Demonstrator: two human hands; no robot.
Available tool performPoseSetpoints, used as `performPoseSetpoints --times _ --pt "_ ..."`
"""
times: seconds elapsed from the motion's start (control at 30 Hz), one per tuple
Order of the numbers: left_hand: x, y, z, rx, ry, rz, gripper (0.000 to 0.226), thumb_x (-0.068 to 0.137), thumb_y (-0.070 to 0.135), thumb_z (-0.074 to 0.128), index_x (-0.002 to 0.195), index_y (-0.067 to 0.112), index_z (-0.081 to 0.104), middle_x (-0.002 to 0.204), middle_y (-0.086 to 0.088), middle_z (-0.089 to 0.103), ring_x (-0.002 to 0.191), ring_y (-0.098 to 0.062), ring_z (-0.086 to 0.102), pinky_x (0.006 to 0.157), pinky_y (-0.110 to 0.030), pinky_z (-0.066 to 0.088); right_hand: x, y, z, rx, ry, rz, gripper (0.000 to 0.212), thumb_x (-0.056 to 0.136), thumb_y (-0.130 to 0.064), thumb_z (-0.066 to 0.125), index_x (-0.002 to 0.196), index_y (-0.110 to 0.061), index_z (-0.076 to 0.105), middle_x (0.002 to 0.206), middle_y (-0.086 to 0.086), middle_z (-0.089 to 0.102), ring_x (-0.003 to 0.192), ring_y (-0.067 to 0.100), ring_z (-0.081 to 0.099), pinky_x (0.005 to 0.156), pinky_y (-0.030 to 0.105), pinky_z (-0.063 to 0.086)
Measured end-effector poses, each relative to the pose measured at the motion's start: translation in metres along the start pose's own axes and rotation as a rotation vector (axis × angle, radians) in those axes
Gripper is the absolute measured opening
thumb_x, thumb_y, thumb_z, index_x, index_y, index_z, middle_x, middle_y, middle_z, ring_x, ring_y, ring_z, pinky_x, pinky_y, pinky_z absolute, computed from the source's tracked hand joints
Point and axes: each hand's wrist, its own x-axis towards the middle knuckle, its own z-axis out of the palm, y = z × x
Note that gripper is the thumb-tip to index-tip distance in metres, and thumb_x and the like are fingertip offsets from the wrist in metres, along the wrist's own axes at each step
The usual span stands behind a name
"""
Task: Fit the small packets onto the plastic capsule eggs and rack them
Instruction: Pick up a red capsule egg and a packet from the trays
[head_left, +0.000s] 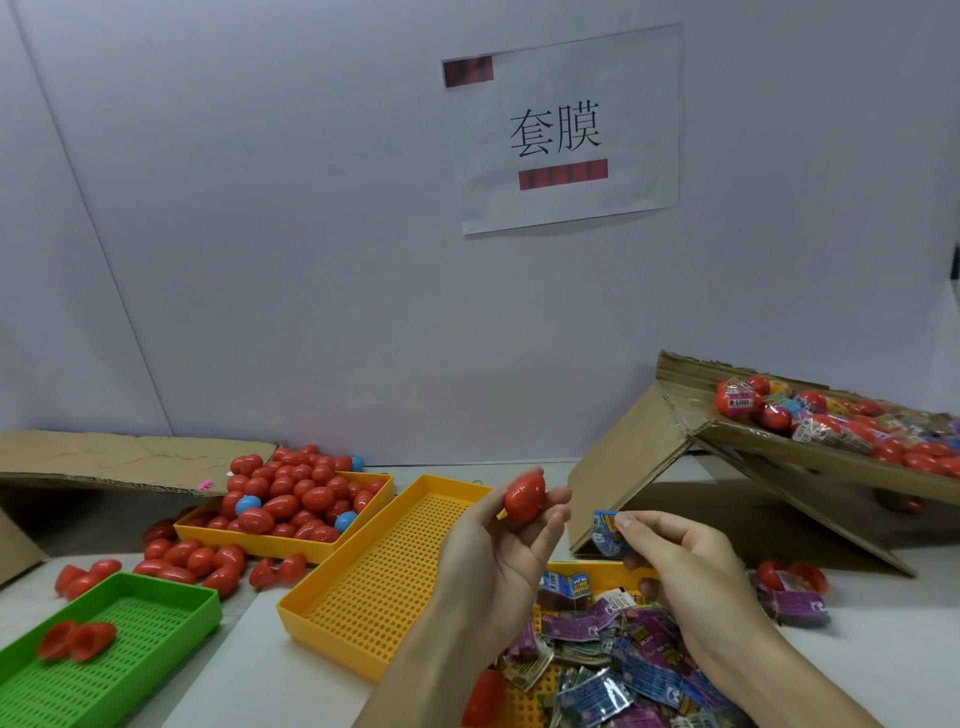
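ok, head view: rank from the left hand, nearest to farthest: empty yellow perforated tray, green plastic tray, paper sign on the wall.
From the left hand, which holds a red plastic capsule egg:
1. Empty yellow perforated tray, directly below and to its left.
2. Green plastic tray, at the far left front of the table.
3. Paper sign on the wall, high up behind.

A red capsule egg (524, 498) is being held up in the fingertips of the left hand (493, 566) while a blue packet (609, 534) is being pinched just right of it by the right hand (691, 577), above a yellow tray (374, 582) and a near pile of packets (613, 670).
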Motion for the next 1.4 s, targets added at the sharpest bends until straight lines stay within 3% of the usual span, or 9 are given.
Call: performPoseSetpoints --times 0.23,0.43,0.6,0.73,0.87,1.03,1.23,1.3,1.4 --pt "0.006 -0.002 -0.006 0.162 -0.045 0.062 0.028 0.089 0.005 0.057 0.116 -0.001 0.064 0.097 -0.027 0.070 0.073 -0.029 0.068 0.060 -0.030 0.058 0.002 0.002 -0.001 0.006 0.000 0.000 0.009 0.091 -0.023 0.069 0.090 -0.019 0.077 0.083 0.012 0.073 0.073 0.019 0.059 0.059 0.029 0.047" --pt "0.011 -0.009 -0.014 0.540 -0.002 0.204 0.028 0.081 -0.004 0.072 0.106 0.007 0.069 0.104 -0.019 0.069 0.081 -0.028 0.072 0.066 -0.029 0.057 0.003 0.003 -0.002 0.017 0.002 -0.011 0.009 0.091 -0.023 0.068 0.091 -0.019 0.076 0.085 0.012 0.072 0.077 0.021 0.061 0.063 0.033 0.048" --pt "0.008 -0.013 -0.017 1.038 -0.034 0.310 0.029 0.081 0.004 0.076 0.094 0.030 0.074 0.098 0.004 0.070 0.086 -0.012 0.070 0.071 -0.024 0.058 0.004 0.004 -0.002 0.025 0.010 -0.022 0.011 0.092 -0.025 0.067 0.093 -0.019 0.076 0.084 0.011 0.072 0.084 0.026 0.064 0.079 0.047 0.055" --pt "0.009 -0.016 -0.017 1.196 -0.062 0.330 0.031 0.082 0.007 0.077 0.101 0.029 0.067 0.104 0.007 0.066 0.093 -0.012 0.067 0.082 -0.034 0.060 0.003 0.003 -0.001 0.027 0.030 -0.035 0.011 0.091 -0.026 0.067 0.093 -0.019 0.076 0.084 0.006 0.073 0.087 0.026 0.066 0.080 0.047 0.056" --pt "0.009 -0.017 -0.017 1.195 -0.075 0.319 0.030 0.082 0.005 0.077 0.101 0.025 0.064 0.105 0.006 0.066 0.095 -0.014 0.068 0.082 -0.039 0.061 0.002 0.002 -0.001 0.026 0.020 -0.022 0.011 0.091 -0.026 0.068 0.092 -0.019 0.076 0.085 0.007 0.074 0.091 0.030 0.068 0.085 0.054 0.057" --pt "0.009 -0.018 -0.018 1.142 -0.115 0.301 0.026 0.082 0.011 0.079 0.100 0.025 0.068 0.104 0.000 0.068 0.093 -0.016 0.070 0.075 -0.033 0.062 -0.002 0.001 0.000 0.019 0.002 -0.054 0.010 0.090 -0.027 0.068 0.091 -0.021 0.076 0.085 0.002 0.074 0.084 0.018 0.065 0.064 0.030 0.048" --pt "0.011 -0.017 -0.017 1.031 -0.126 0.333 0.022 0.083 0.014 0.079 0.101 0.021 0.069 0.101 -0.001 0.071 0.092 -0.014 0.071 0.072 -0.022 0.057 -0.002 -0.001 0.000 0.020 -0.019 -0.057 0.008 0.090 -0.027 0.068 0.090 -0.022 0.075 0.076 -0.010 0.074 0.077 0.010 0.070 0.059 0.022 0.051" --pt "0.011 -0.017 -0.018 1.014 -0.125 0.328 0.029 0.080 0.010 0.080 0.103 0.021 0.067 0.101 0.000 0.071 0.091 -0.012 0.071 0.070 -0.021 0.057 -0.002 -0.002 0.000 0.020 -0.021 -0.063 0.008 0.089 -0.026 0.069 0.090 -0.022 0.074 0.078 -0.011 0.075 0.079 0.009 0.071 0.063 0.025 0.056" --pt "0.013 -0.018 -0.020 1.031 -0.112 0.324 0.032 0.078 0.011 0.082 0.104 0.020 0.066 0.103 -0.001 0.069 0.092 -0.012 0.071 0.070 -0.022 0.057 -0.002 -0.002 0.002 0.028 -0.021 -0.058 0.008 0.086 -0.027 0.071 0.091 -0.022 0.075 0.085 -0.001 0.076 0.093 0.021 0.070 0.085 0.046 0.058"
